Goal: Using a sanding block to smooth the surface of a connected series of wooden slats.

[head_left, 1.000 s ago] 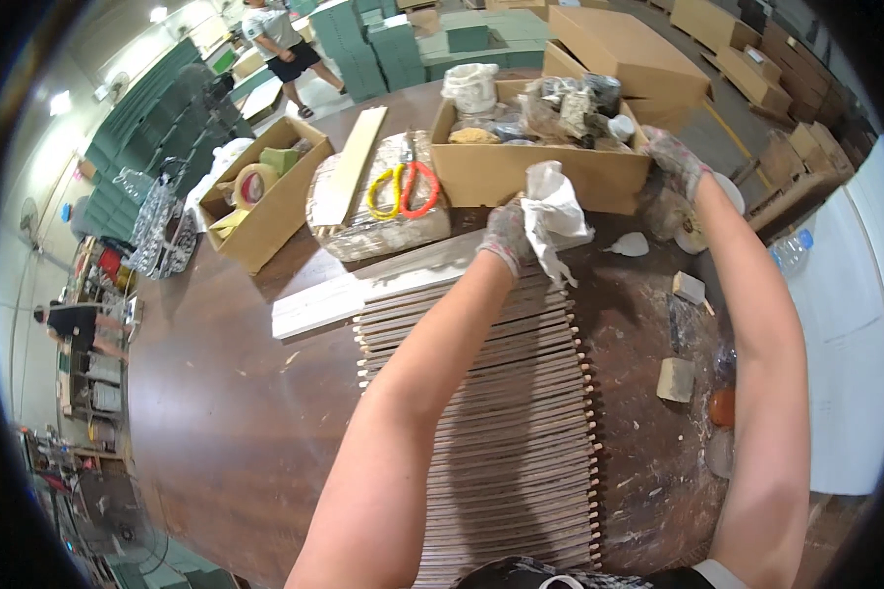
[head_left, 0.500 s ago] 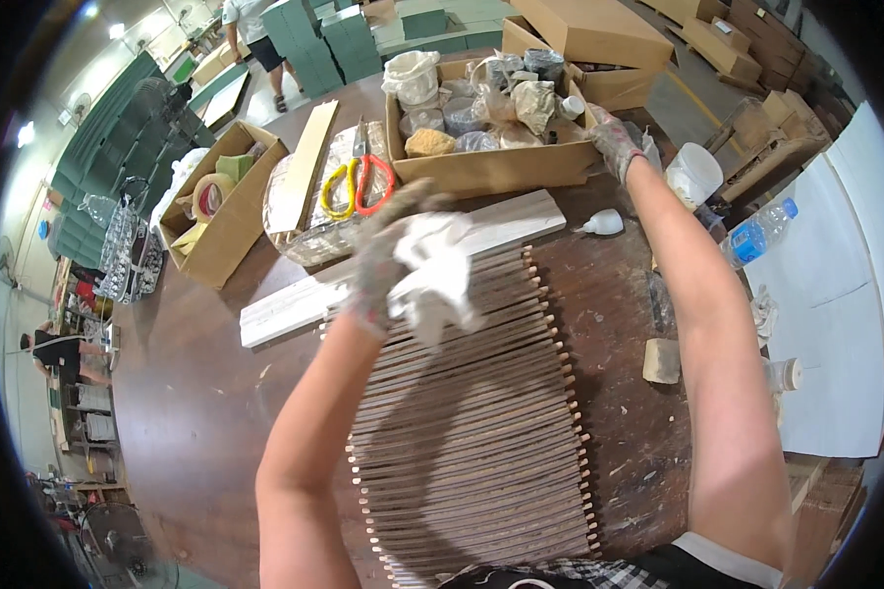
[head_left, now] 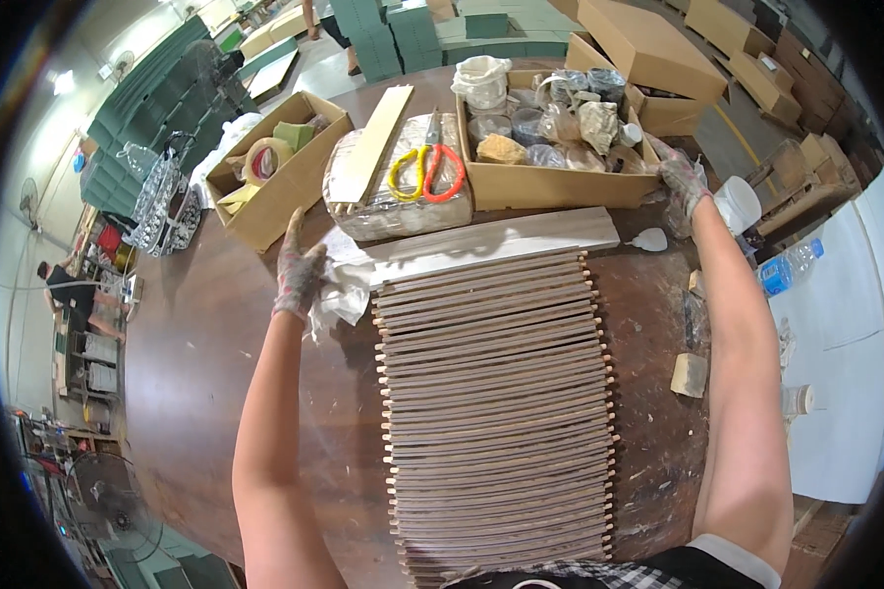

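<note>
My left hand (head_left: 300, 271), in a grey work glove, is open with its fingers stretched out. Beside it a crumpled white cloth or paper (head_left: 342, 291) lies over the left end of a pale board (head_left: 506, 238). My right hand (head_left: 682, 181), gloved too, is closed on the right end wall of a cardboard box (head_left: 560, 187) full of bagged materials; its fingertips are partly hidden. Below the board, many thin brown wooden strips (head_left: 496, 393) with pale pegged ends lie side by side on the dark table (head_left: 196, 393).
Scissors (head_left: 428, 173) and a light wooden slat (head_left: 378, 142) lie on a wrapped bundle (head_left: 393, 216). A box with tape rolls (head_left: 275, 206) stands at left. Right lie a white squeeze bottle (head_left: 648, 240), a block (head_left: 690, 375), a white bucket (head_left: 738, 204) and a water bottle (head_left: 791, 267).
My left hand has moved left and let go of the white cloth, which now lies at the board's left end. My right hand stays at the box. The view has shifted.
</note>
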A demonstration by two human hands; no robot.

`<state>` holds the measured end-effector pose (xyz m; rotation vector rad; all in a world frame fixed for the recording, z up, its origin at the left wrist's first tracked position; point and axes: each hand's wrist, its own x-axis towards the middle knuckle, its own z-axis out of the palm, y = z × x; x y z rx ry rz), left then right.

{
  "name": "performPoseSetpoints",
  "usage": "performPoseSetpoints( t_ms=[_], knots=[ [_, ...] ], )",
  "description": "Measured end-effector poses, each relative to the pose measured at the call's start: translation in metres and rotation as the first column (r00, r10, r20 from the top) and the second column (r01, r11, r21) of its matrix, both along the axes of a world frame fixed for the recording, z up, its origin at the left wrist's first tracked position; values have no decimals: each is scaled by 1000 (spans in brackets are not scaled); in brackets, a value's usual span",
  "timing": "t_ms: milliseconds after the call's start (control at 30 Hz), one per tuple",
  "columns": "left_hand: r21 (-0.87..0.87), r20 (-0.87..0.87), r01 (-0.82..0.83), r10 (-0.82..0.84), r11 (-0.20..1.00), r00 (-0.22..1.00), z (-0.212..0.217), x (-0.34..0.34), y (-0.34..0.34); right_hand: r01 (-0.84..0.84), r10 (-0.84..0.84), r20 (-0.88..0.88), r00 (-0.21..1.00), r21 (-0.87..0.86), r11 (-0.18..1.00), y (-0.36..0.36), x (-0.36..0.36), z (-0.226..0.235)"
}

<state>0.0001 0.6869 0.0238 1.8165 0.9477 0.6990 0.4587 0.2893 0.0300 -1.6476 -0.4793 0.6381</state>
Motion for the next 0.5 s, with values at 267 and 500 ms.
performPoseSetpoints(
  t_ms=[267,500],
  knots=[
    [72,-137,154,-143,986,980,-15,31,26,-14,14,-69,997,-2,1000,-11,-6,-1],
    [65,-113,206,-198,976,974,-20,17,29,-64,66,21,998,-49,997,-14,-10,-1]
  ],
)
